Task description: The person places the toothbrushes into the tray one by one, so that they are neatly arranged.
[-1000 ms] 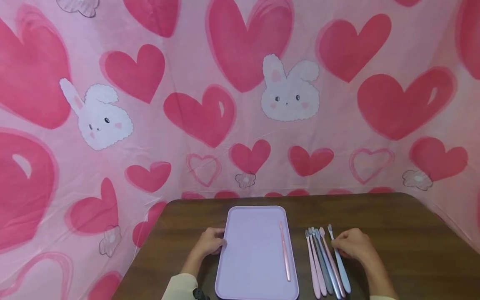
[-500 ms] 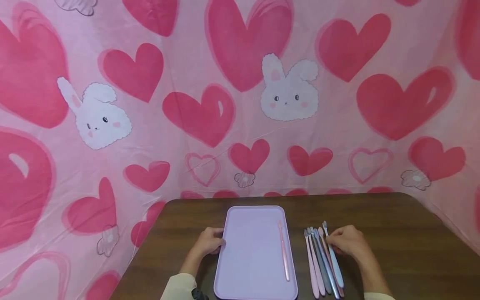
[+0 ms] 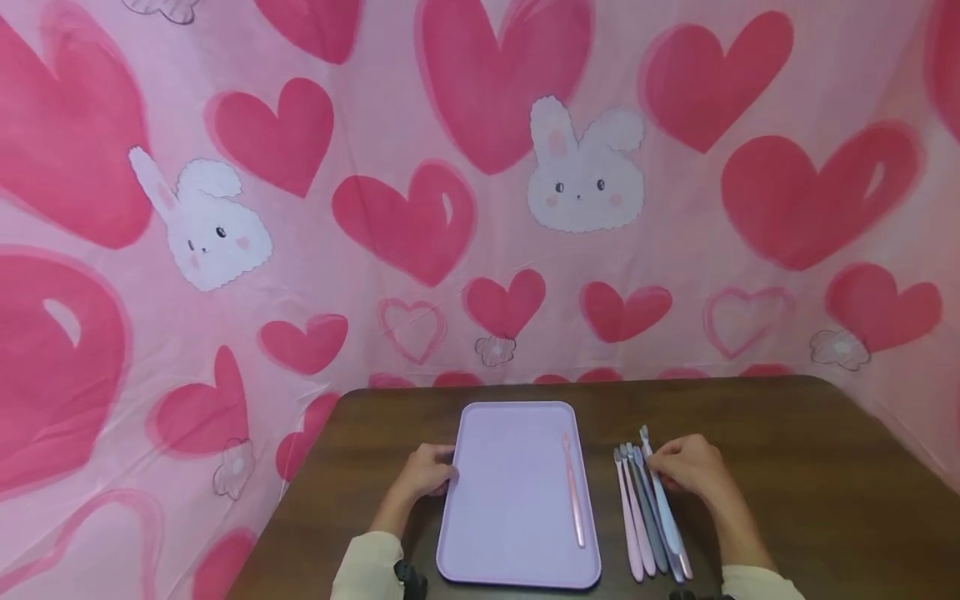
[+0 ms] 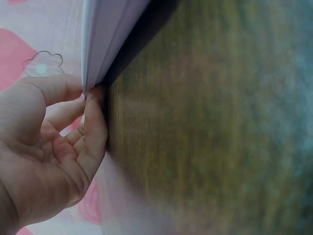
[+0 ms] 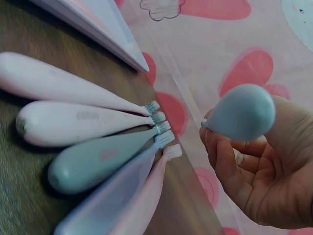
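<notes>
- While the left hand [image 3: 427, 472] pinched the left edge of the lilac tray [image 3: 510, 467], the wrist view showed its thumb above the rim and its fingers [image 4: 93, 127] curled beneath it.
- That tray lay flat on the dark wooden table [image 3: 787, 467], its long side running away from the person, and its corner [image 5: 132, 54] also showed in the right wrist view.
- One pink toothbrush [image 3: 573, 492] rested inside the tray, close to its right edge, bristles pointing away from the person.
- The right hand [image 3: 690, 471] grasped a light blue toothbrush [image 3: 662, 500]; the wrist view showed its rounded handle end [image 5: 242, 112] held between curled fingers and raised off the table.
- From the head view, the light blue toothbrush lay slanted over the right side of the row, its head [image 3: 643, 433] further out than the others.
- Five toothbrushes [image 3: 641, 517] lay side by side on the table just right of the tray, bristles away from the person: two pale pink [image 5: 73, 122], one grey-green [image 5: 93, 161], one lavender [image 5: 107, 205] and one pink [image 5: 146, 200] at the right, handles touching or nearly so.
- Behind the table hung a pink cloth [image 3: 480, 208] printed with red hearts and white rabbits.
- Cream sleeves [image 3: 367, 567] covered both forearms.
</notes>
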A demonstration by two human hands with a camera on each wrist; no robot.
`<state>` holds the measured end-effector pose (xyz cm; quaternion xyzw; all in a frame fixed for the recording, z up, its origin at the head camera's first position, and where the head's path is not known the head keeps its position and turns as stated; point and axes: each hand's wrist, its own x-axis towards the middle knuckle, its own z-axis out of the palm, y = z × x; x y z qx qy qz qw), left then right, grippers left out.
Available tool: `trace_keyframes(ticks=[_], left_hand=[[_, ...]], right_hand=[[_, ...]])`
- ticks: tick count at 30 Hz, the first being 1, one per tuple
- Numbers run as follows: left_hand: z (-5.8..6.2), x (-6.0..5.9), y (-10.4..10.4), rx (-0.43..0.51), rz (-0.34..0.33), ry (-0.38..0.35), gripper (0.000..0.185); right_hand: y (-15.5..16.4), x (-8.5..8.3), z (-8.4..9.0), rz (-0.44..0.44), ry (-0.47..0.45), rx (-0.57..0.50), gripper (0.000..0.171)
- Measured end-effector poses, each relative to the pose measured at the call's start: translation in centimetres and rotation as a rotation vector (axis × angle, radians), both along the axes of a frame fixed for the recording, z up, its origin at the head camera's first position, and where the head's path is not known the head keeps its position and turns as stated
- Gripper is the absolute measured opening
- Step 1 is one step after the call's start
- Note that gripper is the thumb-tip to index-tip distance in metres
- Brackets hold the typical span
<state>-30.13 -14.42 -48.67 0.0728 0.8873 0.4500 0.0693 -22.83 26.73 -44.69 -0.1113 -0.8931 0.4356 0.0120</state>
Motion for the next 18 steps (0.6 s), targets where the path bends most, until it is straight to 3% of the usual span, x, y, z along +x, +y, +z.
trace_keyframes(ticks=[9,18], left_hand=[[0.4,-0.7,0.3,-0.011,0.025,-0.037,0.052],[0.0,-1.0,0.1,-0.008,0.042,-0.046,0.051]], right_hand=[[-0.2,-0.6,0.2,0.019,0.005,-0.144,0.032],[-1.0,-0.8,0.1,0.046,-0.01,-0.283,0.034]])
